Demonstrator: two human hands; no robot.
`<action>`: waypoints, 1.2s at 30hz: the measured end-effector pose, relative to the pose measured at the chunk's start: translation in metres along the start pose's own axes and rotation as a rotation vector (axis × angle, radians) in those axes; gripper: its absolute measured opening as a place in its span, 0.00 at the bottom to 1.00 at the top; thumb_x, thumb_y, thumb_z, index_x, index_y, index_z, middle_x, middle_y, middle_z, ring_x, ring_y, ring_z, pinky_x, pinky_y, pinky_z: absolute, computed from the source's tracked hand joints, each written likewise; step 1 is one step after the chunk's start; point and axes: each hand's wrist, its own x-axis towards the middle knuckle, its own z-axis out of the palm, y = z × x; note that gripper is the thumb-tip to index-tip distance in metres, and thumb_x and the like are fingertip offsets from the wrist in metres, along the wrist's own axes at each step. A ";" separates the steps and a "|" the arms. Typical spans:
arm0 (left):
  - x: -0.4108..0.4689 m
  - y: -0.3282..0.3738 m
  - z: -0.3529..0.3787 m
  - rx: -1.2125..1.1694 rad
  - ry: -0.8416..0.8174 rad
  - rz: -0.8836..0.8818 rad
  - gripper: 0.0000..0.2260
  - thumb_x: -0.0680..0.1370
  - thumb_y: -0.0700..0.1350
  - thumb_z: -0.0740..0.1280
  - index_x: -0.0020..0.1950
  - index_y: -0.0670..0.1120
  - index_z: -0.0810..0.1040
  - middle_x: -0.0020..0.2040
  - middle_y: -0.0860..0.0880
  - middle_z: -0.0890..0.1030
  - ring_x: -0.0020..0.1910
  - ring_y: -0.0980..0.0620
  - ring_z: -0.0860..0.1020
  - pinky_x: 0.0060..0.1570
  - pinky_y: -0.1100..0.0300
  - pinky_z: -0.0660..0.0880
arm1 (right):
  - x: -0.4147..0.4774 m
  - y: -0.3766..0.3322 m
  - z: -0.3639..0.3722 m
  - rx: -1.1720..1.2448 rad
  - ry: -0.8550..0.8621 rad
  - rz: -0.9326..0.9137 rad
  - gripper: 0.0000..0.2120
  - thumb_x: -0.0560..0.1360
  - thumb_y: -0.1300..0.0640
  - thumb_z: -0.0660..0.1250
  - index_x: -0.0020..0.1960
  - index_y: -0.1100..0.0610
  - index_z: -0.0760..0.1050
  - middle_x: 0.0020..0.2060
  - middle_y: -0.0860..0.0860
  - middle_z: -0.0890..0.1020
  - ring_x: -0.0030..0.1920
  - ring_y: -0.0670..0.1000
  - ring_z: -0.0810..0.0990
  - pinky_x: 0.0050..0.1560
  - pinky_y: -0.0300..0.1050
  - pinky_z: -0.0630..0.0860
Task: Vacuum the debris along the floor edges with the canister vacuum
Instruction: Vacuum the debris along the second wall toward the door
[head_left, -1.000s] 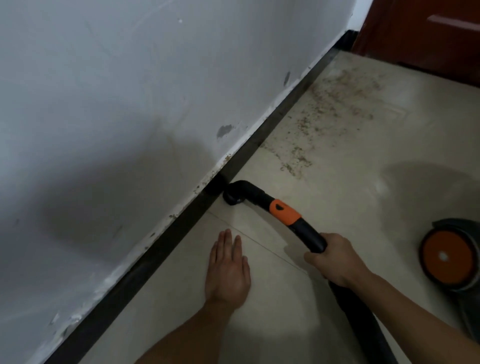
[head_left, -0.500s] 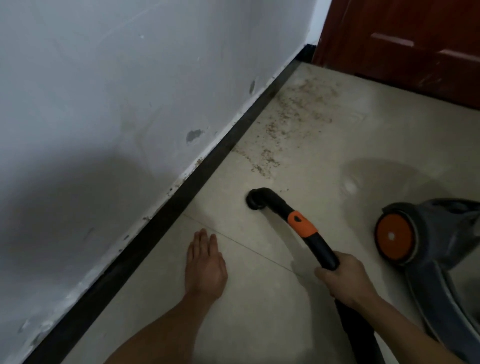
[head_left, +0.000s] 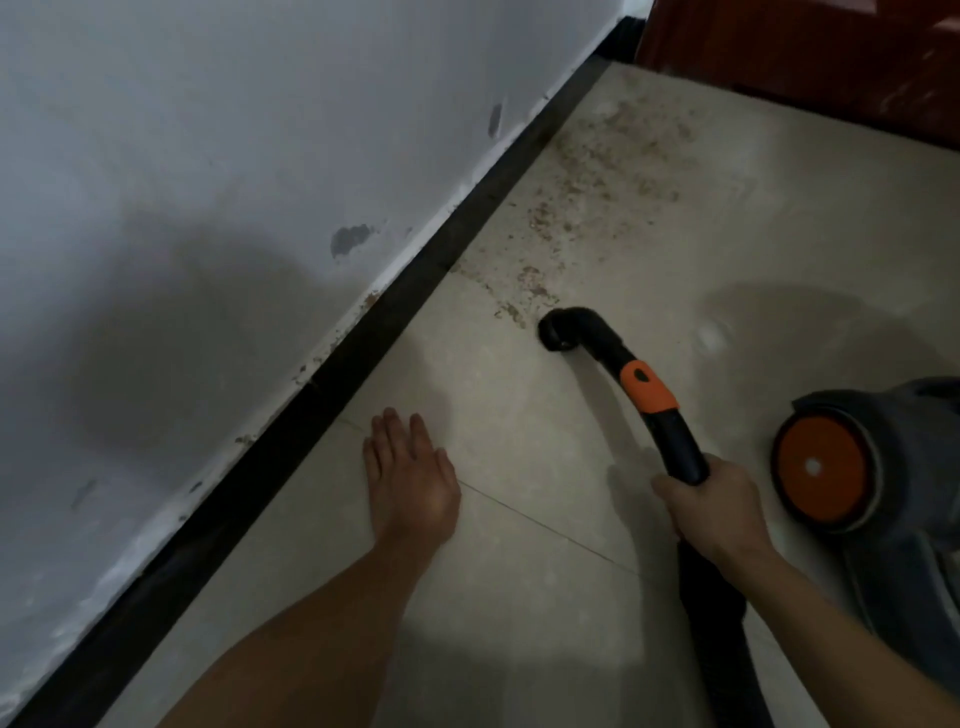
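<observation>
Head: left hand flat, right hand grips hose.

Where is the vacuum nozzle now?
Head view, right of centre: the nozzle sits on the tile at the near edge of the debris, apart from the black skirting.

White wall, black baseboard, reddish door

Dim indoor view, soft all over.
I see a big dark shadow on the wall at left, a pale bright patch on the floor at bottom, a faint shadow beside the hose, and the vacuum at the right edge blurred.
</observation>
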 end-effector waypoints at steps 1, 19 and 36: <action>0.000 0.000 0.001 0.006 -0.001 0.000 0.26 0.82 0.50 0.49 0.78 0.41 0.56 0.78 0.36 0.53 0.77 0.39 0.50 0.76 0.46 0.45 | 0.007 -0.005 0.003 0.011 0.013 0.011 0.05 0.69 0.58 0.72 0.39 0.57 0.77 0.28 0.56 0.80 0.28 0.56 0.79 0.27 0.43 0.73; 0.001 0.000 0.000 0.002 0.029 -0.020 0.26 0.79 0.51 0.50 0.74 0.40 0.66 0.75 0.36 0.62 0.75 0.39 0.59 0.74 0.45 0.56 | 0.063 -0.041 0.022 0.040 0.104 0.039 0.06 0.69 0.57 0.73 0.39 0.57 0.76 0.29 0.58 0.80 0.29 0.57 0.80 0.32 0.49 0.78; 0.000 0.002 -0.002 0.018 0.023 -0.021 0.26 0.80 0.50 0.49 0.74 0.40 0.66 0.75 0.36 0.63 0.75 0.39 0.60 0.73 0.44 0.59 | 0.072 -0.080 0.063 0.054 -0.078 -0.055 0.05 0.69 0.59 0.73 0.39 0.56 0.77 0.25 0.51 0.78 0.21 0.47 0.76 0.21 0.37 0.68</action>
